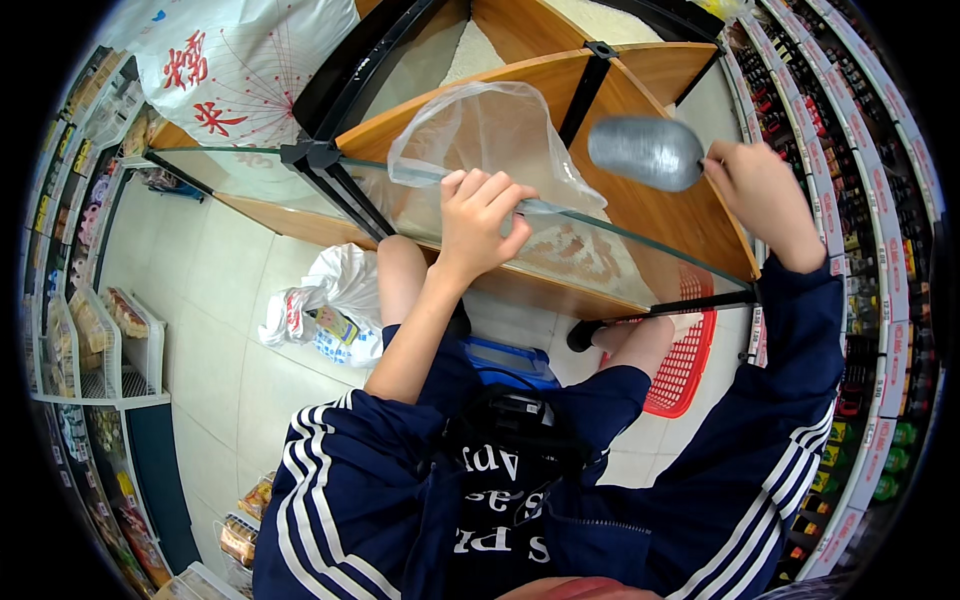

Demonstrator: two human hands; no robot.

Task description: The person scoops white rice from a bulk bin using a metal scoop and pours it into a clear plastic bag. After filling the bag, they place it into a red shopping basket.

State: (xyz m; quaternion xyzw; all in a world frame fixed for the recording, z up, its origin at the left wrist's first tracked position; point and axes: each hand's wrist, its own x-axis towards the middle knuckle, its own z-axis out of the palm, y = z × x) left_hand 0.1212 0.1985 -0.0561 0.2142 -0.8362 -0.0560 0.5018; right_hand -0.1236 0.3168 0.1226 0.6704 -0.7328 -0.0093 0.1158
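Observation:
My left hand grips the edge of a clear plastic bag at the top rim of a glass panel. The bag's mouth gapes and its upper part stands up over the wooden bin. In my right hand is the handle of a metal scoop, held above the wooden divider to the right of the bag. Motion blur softens the scoop, and no load is visible on the side facing me. White rice lies low in the bin behind the glass.
A large printed white sack stands at the upper left. On the floor are a tied white plastic bag, a blue plastic box and a red plastic basket. Bottle shelves run close along my right side; wire racks stand left.

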